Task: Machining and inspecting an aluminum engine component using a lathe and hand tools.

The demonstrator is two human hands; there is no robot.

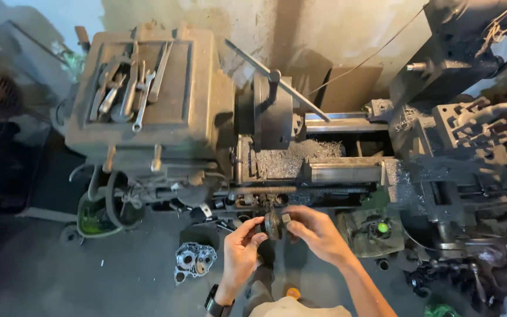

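I stand in front of a grey metal lathe [206, 117] and look down at it. Both hands meet just below the lathe bed, around a small dark round metal part [273, 225]. My left hand [243, 249] pinches its left side with thumb and fingers; a black watch sits on that wrist. My right hand [315, 232] grips the part's right side from above. The part looks like a threaded or ribbed disc, partly hidden by my fingers. The lathe chuck [272, 111] stands above my hands, with a long handle bar [277, 79] stuck in it.
Several wrenches and hand tools [127, 88] lie in the tray on top of the headstock. Metal shavings [289, 157] cover the bed. An aluminium casing [193, 260] lies on the floor at left, a green bucket [98, 220] further left. The carriage and toolpost [470, 135] crowd the right.
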